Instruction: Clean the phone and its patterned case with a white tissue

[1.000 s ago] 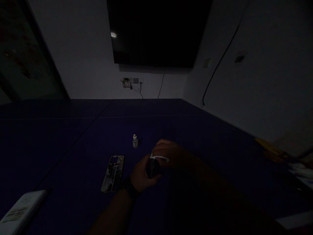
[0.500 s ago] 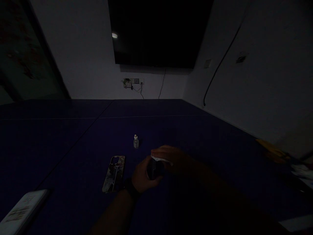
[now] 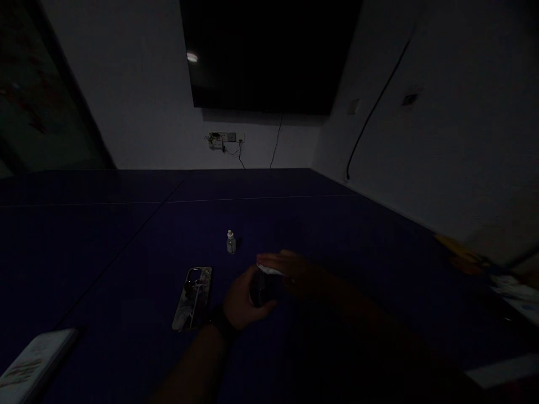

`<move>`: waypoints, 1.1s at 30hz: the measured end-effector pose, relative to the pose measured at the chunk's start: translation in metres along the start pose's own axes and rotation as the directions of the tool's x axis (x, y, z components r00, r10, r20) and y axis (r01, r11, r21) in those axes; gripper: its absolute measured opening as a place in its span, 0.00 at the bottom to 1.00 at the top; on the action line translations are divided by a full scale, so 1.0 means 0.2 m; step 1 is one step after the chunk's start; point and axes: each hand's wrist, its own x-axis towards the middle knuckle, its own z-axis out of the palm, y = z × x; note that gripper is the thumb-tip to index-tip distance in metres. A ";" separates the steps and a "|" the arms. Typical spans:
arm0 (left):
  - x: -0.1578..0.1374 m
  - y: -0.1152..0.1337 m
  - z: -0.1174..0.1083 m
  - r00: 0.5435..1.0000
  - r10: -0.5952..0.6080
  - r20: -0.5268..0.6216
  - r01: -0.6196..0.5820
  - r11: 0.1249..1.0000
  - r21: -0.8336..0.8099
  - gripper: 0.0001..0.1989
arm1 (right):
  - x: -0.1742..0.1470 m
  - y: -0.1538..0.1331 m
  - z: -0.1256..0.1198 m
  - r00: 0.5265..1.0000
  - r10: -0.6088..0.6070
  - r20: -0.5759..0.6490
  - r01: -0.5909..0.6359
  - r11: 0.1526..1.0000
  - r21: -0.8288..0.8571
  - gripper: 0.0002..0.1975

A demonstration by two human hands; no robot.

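Note:
My left hand (image 3: 241, 300) is closed around the edge of a dark, smooth object (image 3: 259, 287), which may be a phone; the dim light hides its kind. Folded under the fingers of my right hand (image 3: 290, 266) is a white tissue (image 3: 269, 270), pressed against the object's upper edge. A patterned phone case (image 3: 192, 300) with a camera cutout lies left of my left hand. Beyond my hands a small clear bottle (image 3: 231, 244) with a white cap stands upright.
The room is very dim. A white box (image 3: 36, 362) lies at the near left of the dark blue table (image 3: 126, 280). Yellow and white items (image 3: 514, 289) are piled at the right edge. Against the far wall hang a television (image 3: 269, 56) and sockets with cables (image 3: 223, 140).
The view has shifted slightly, so everything sits a little further left. My right hand with the tissue stays at the object's upper edge, and my left hand keeps its hold.

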 end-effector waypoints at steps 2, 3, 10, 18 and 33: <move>0.00 0.00 0.00 1.000 0.009 -0.005 -0.008 1.000 0.007 0.32 | 0.00 0.02 0.01 1.000 0.010 0.027 -0.010 1.000 -0.014 0.33; 0.00 0.00 0.00 1.000 0.016 -0.007 -0.016 1.000 0.013 0.31 | -0.01 0.01 0.01 0.999 0.002 0.037 -0.001 1.000 -0.028 0.33; -0.02 -0.03 0.01 0.997 0.063 -0.053 -0.059 0.996 0.067 0.33 | -0.07 -0.11 0.02 0.993 -0.112 0.020 0.114 0.985 -0.132 0.26; 0.00 -0.01 0.00 0.998 0.064 -0.011 -0.063 0.996 0.055 0.26 | -0.01 -0.03 0.03 0.977 -0.214 0.025 0.209 0.917 -0.341 0.26; 0.01 0.00 -0.01 0.999 0.054 0.004 -0.054 0.999 0.006 0.31 | -0.07 -0.06 0.07 0.962 -0.188 -0.198 0.154 0.972 -0.175 0.24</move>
